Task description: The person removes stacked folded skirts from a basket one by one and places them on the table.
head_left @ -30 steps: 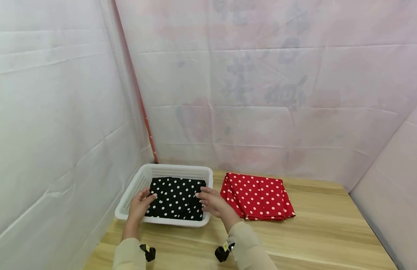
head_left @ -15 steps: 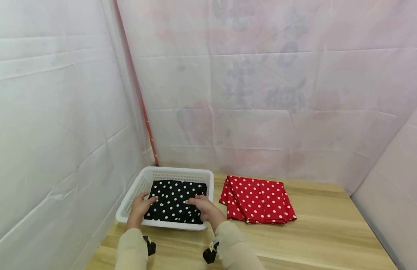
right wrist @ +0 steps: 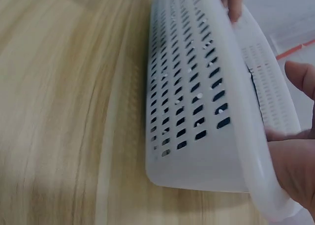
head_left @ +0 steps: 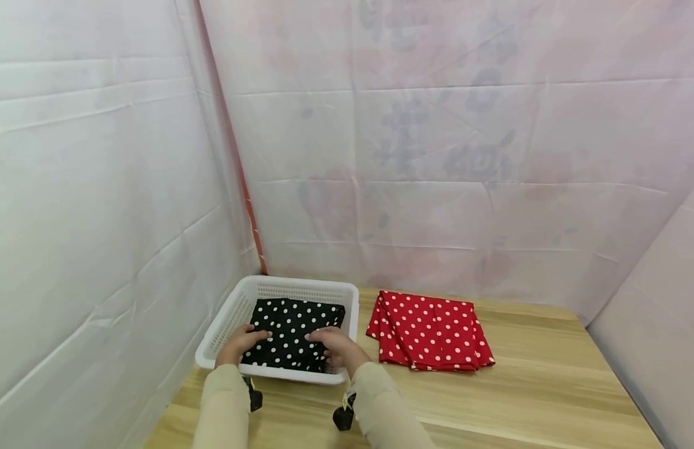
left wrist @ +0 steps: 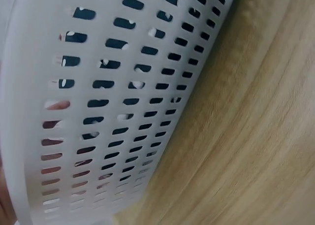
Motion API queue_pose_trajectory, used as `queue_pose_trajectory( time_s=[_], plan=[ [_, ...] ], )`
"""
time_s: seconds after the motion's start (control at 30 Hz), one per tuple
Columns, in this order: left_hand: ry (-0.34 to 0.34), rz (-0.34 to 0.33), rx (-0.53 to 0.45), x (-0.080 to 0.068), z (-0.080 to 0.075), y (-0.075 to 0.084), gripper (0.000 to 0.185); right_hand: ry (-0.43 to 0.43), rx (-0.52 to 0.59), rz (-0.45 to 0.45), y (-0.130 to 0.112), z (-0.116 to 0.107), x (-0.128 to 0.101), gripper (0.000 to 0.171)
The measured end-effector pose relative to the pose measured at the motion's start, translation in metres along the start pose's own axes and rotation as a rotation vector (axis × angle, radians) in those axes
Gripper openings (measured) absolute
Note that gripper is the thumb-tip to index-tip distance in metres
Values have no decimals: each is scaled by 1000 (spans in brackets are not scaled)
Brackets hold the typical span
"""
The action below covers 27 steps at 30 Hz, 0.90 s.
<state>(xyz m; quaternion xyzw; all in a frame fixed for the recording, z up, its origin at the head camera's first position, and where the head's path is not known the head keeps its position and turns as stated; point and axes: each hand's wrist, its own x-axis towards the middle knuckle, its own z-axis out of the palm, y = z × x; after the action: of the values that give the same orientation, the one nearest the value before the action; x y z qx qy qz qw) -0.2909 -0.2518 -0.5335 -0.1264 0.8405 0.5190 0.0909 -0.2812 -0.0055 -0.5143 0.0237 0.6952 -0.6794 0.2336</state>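
A folded black cloth with white dots (head_left: 290,333) lies inside a white plastic basket (head_left: 209,349) at the table's left. My left hand (head_left: 237,343) reaches over the near rim to the cloth's left edge, thumb extended above the cloth. At the cloth's right edge is my right hand (head_left: 338,349), its thumb stretched out and the other fingers down inside the basket. In the left wrist view, bits of skin and dotted cloth show through the basket's slots (left wrist: 103,84). The right wrist view shows the right thumb (right wrist: 301,78) raised apart from the lower fingers.
A folded red cloth with white dots (head_left: 431,330) lies on the wooden table (head_left: 526,374), right of the basket. White sheets (head_left: 414,156) hang behind and at both sides, close to the basket's left. Each wrist carries a black camera (head_left: 343,416).
Both hands have come inward and lower at the cloth's two side edges, with the thumbs now over the cloth. The black cloth, the basket and the red cloth stay in place.
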Motion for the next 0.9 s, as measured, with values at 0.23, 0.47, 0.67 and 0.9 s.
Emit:
queue_pose_trajectory(
  time_s=[0.23,0.47,0.67,0.9],
  plan=[
    [-10,24,-8,5,1,-1,79,-25,5,26,-2,-1,3,57],
    [43,36,-17,5,0,-3,56,16,45,7,4,6,7,75],
    [55,72,16,11,-2,-9,53,102,-27,-60,6,8,14,87],
    [57,114,-48,14,-8,-10,53,178,37,-4,5,8,20,79]
  ],
)
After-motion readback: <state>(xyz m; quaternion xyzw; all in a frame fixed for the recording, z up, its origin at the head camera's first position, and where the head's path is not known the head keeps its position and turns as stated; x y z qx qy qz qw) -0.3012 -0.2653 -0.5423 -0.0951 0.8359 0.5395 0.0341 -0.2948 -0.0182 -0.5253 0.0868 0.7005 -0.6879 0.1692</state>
